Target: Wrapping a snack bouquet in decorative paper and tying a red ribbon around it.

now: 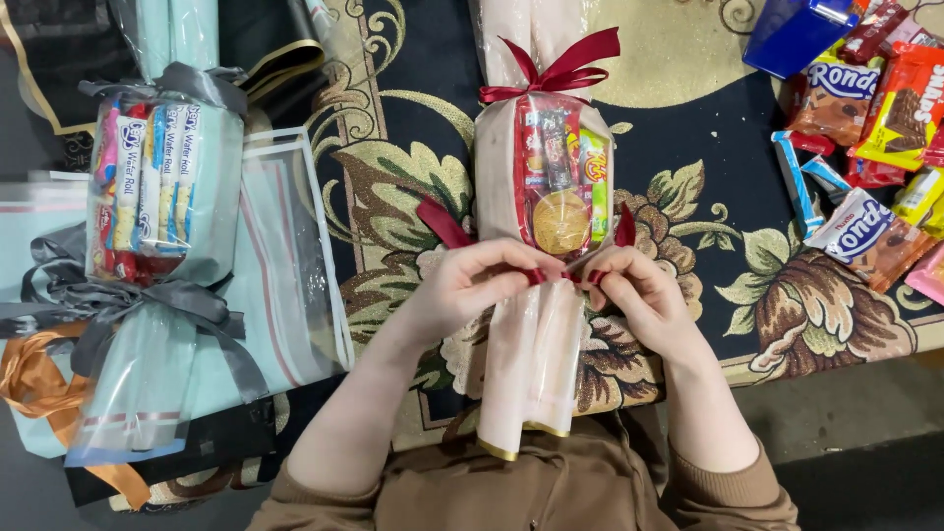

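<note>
A dark table with a gold leaf pattern fills the view. At nine o'clock lies a pale blue wrapped bundle of wafer rolls, tied with a grey ribbon over an orange one. At two o'clock a heap of loose snack packets spreads to the edge. In the middle, running from twelve to six o'clock, lies a beige wrapped bundle of sweets and a gold coin. Its top is bound with a dark red ribbon. Lower down, the left hand and right hand each pinch an end of a second red ribbon around its waist.
</note>
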